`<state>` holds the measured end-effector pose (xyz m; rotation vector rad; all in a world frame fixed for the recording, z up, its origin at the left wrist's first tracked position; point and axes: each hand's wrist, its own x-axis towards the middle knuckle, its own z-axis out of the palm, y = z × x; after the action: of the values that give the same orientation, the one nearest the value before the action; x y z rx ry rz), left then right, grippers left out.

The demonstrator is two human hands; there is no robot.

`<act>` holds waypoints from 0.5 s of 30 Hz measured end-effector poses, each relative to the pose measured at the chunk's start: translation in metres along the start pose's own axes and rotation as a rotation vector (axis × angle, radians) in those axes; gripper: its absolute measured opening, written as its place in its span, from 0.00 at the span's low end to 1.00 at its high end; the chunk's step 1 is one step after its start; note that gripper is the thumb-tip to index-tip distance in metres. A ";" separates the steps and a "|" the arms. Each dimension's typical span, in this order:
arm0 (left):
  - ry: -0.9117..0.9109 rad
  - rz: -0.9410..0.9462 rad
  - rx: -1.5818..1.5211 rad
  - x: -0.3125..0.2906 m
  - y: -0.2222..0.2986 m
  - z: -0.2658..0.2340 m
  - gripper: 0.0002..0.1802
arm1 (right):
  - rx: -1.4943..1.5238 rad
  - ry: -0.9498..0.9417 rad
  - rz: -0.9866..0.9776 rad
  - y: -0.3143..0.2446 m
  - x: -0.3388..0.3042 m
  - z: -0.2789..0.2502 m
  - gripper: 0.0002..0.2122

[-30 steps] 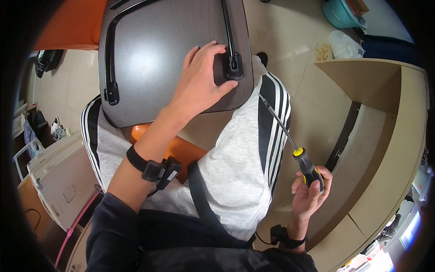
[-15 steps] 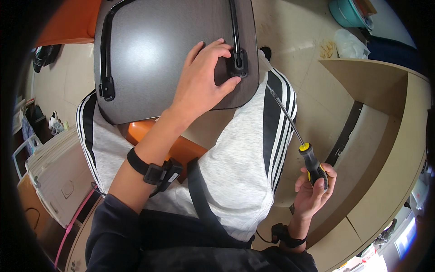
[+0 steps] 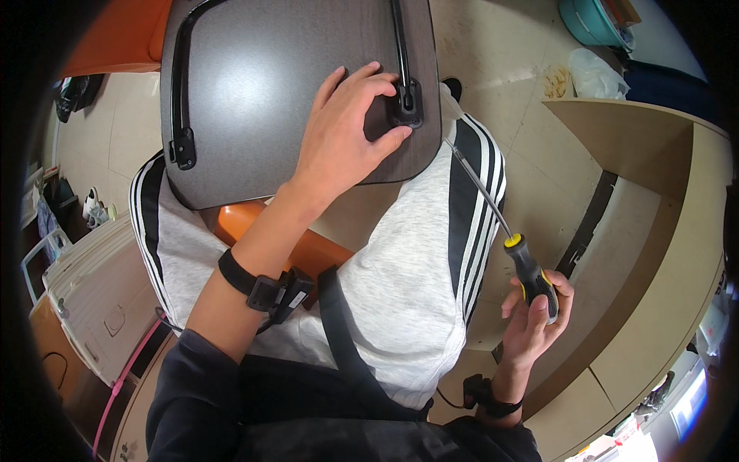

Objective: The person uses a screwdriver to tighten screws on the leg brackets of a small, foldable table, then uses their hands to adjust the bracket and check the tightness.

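**Screwdriver held low on the right, tip angled toward the panel on our lap**

We look down at our own lap. A grey rounded panel (image 3: 269, 92) rests across our knees, over grey trousers with black side stripes (image 3: 408, 277). Two black metal bars run along the panel, each ending in a small bracket near the panel's near edge.

Our left hand (image 3: 346, 135) lies flat on the panel, fingers spread, its fingertips touching the right bracket (image 3: 406, 104) close to the panel's near right corner. The other bracket (image 3: 183, 146) sits near the near left corner, well apart from the hand.

Our right hand (image 3: 535, 319) is closed around the black and yellow handle of a screwdriver (image 3: 508, 231), held beside our right thigh. Its long axis runs diagonally: handle low and to the right, thin metal shaft rising up and left, the tip pointing toward the panel's near right corner, just short of the right bracket.

A tan curved desk (image 3: 662, 200) stands to the right.
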<state>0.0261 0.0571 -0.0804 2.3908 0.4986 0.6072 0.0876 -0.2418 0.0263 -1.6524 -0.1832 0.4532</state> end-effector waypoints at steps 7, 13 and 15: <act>0.005 -0.013 -0.021 -0.001 0.000 0.000 0.24 | -0.222 -0.031 -0.040 -0.020 0.026 0.011 0.18; 0.017 -0.019 -0.018 -0.001 0.000 0.000 0.22 | -0.517 -0.121 -0.183 -0.040 0.052 0.021 0.18; 0.025 -0.026 -0.019 -0.001 0.000 0.001 0.22 | -0.563 -0.113 -0.205 -0.045 0.058 0.023 0.18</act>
<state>0.0256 0.0560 -0.0810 2.3579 0.5310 0.6282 0.1376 -0.1928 0.0580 -2.1291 -0.6022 0.3562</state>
